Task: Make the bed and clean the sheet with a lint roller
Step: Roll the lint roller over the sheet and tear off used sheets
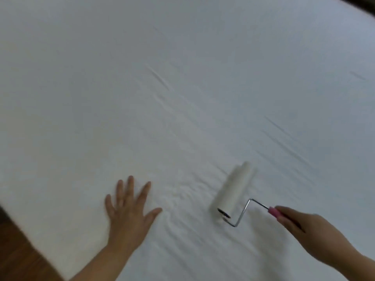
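A white sheet [182, 88] covers the bed and fills almost the whole view, with shallow creases running across it. The lint roller [233, 191] lies on the sheet at the lower right: a white roll on a bent metal wire with a pink handle. My right hand [304, 230] grips the pink handle from the lower right. My left hand [127, 207] presses flat on the sheet at the lower middle, fingers spread, to the left of the roll. Small wrinkles bunch between my left hand and the roll.
The bed's near-left edge runs diagonally at the lower left, with brown wooden floor [18, 256] beyond it. A dark strip [361, 2] shows past the bed's far right corner.
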A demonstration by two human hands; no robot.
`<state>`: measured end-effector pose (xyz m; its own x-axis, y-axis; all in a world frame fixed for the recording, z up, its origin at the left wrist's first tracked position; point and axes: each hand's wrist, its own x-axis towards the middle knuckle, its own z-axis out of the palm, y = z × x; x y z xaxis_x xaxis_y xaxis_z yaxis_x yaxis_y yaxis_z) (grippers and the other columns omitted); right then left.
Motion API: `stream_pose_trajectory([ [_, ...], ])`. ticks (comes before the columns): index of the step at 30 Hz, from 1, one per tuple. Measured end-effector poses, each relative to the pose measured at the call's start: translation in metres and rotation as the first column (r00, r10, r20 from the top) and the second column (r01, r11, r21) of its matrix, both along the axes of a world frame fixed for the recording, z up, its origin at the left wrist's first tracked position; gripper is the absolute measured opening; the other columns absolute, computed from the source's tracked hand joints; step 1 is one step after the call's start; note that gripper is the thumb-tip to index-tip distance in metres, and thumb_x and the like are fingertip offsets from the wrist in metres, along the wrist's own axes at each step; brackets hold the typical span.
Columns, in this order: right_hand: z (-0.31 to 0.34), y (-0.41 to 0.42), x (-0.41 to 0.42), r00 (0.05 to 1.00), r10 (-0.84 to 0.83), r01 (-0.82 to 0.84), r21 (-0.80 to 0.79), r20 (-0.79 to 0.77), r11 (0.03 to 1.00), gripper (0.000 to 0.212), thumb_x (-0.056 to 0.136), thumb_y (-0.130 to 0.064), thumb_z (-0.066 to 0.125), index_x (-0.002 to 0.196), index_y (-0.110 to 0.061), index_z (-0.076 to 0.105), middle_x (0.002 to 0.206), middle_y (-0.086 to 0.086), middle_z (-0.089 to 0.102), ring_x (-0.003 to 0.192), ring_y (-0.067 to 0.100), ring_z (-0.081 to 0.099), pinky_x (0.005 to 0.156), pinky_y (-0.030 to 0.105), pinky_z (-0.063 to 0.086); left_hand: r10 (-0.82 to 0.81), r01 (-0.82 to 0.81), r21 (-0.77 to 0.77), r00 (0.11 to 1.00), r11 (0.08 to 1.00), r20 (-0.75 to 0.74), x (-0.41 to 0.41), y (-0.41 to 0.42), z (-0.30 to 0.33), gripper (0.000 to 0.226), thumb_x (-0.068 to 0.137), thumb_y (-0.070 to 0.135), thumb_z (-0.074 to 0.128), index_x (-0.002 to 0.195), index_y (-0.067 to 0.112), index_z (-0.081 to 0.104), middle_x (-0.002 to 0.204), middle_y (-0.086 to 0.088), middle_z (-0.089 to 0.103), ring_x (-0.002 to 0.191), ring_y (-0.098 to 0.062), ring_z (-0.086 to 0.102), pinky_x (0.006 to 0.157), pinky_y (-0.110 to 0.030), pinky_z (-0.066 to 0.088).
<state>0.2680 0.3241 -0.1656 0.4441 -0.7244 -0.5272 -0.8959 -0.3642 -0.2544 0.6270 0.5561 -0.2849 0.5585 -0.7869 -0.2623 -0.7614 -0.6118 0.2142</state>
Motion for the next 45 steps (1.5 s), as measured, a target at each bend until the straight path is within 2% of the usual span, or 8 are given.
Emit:
stream_pose_trajectory([
  [7,-0.006,0.044,0.005,0.984,0.046,-0.032,0.086,-0.172,0.996,0.045,0.075,-0.084,0.017,0.102,-0.069,0.049,0.111,-0.026,0.068,0.105,0.002,0.063,0.085,0.019,0.048,0.324,-0.253,0.356,0.933,0.900,-0.156,0.052,0.037,-0.030,0.105,0.050,0.104,0.011,0.132,0.060,-0.038,0.137,0.002,-0.060,0.132,-0.026,-0.050,0.110,-0.064,-0.016],
  [12,-0.030,0.045,0.103,0.988,0.125,-0.117,0.084,-0.094,0.990,0.046,0.091,-0.073,0.022,0.100,-0.044,0.057,0.074,-0.014,0.064,0.069,0.003,0.060,0.068,0.026,0.053,0.330,-0.245,0.340,0.919,0.908,-0.217,0.057,0.038,-0.037,0.108,0.045,0.106,0.007,0.129,0.060,-0.042,0.134,0.003,-0.063,0.119,-0.022,-0.062,0.107,-0.063,-0.021],
  [17,-0.056,0.048,0.236,0.982,0.191,-0.190,0.058,-0.001,0.980,0.042,0.100,-0.061,0.029,0.075,-0.034,0.049,0.073,-0.009,0.059,0.069,0.013,0.058,0.057,0.031,0.043,0.297,-0.207,0.297,0.906,0.932,-0.303,0.059,0.040,-0.032,0.106,0.049,0.105,0.009,0.131,0.059,-0.041,0.136,0.000,-0.062,0.124,-0.025,-0.059,0.100,-0.060,-0.029],
  [22,-0.080,0.054,0.367,0.975,0.207,-0.208,0.006,0.076,0.978,0.043,0.101,-0.057,0.029,0.094,-0.030,0.061,0.087,-0.003,0.060,0.081,0.023,0.057,0.065,0.032,0.042,0.219,-0.118,0.267,0.895,0.957,-0.389,0.070,0.048,-0.030,0.103,0.066,0.095,0.033,0.127,0.061,-0.042,0.133,0.001,-0.064,0.119,-0.023,-0.062,0.091,-0.053,-0.037],
  [27,-0.077,0.065,0.442,0.972,0.192,-0.191,-0.019,0.135,0.981,0.039,0.102,-0.052,0.033,0.085,-0.026,0.057,0.079,-0.002,0.057,0.075,0.022,0.056,0.056,0.029,0.035,0.158,-0.081,0.177,0.862,0.981,-0.481,0.083,0.064,-0.016,0.092,0.085,0.069,0.049,0.136,0.063,-0.027,0.142,0.010,-0.055,0.128,-0.015,-0.055,0.109,-0.053,-0.025],
  [33,-0.053,0.105,0.360,0.965,0.155,-0.149,-0.041,0.211,0.988,0.045,0.101,-0.055,0.033,0.074,-0.022,0.049,0.063,-0.004,0.054,0.060,0.018,0.052,0.050,0.030,0.033,0.131,-0.217,-0.232,0.933,0.948,-0.336,0.094,0.139,-0.003,0.062,0.097,0.042,0.055,0.153,0.034,0.029,0.165,0.005,0.007,0.152,-0.014,-0.001,0.121,-0.037,0.007],
  [40,-0.025,0.210,0.172,0.991,0.027,-0.046,0.145,0.129,0.988,0.037,0.090,-0.074,0.036,0.103,-0.048,0.058,0.075,-0.014,0.068,0.067,0.002,0.062,0.065,0.028,0.054,0.388,-0.419,-0.067,0.882,0.906,-0.269,0.069,0.193,0.000,0.063,0.096,0.050,0.050,0.153,0.040,0.023,0.166,0.003,-0.002,0.151,-0.015,-0.012,0.119,-0.046,0.004],
  [45,-0.004,0.252,0.094,0.991,-0.132,0.126,0.166,0.029,0.978,0.018,0.083,-0.042,0.074,0.101,-0.042,0.073,0.094,-0.023,0.072,0.104,0.008,0.068,0.082,0.016,0.047,0.471,-0.529,-0.049,0.791,0.847,-0.390,0.053,0.202,0.007,0.063,0.098,0.045,0.051,0.154,0.037,0.025,0.166,0.004,-0.003,0.152,-0.014,-0.007,0.121,-0.042,0.006],
])
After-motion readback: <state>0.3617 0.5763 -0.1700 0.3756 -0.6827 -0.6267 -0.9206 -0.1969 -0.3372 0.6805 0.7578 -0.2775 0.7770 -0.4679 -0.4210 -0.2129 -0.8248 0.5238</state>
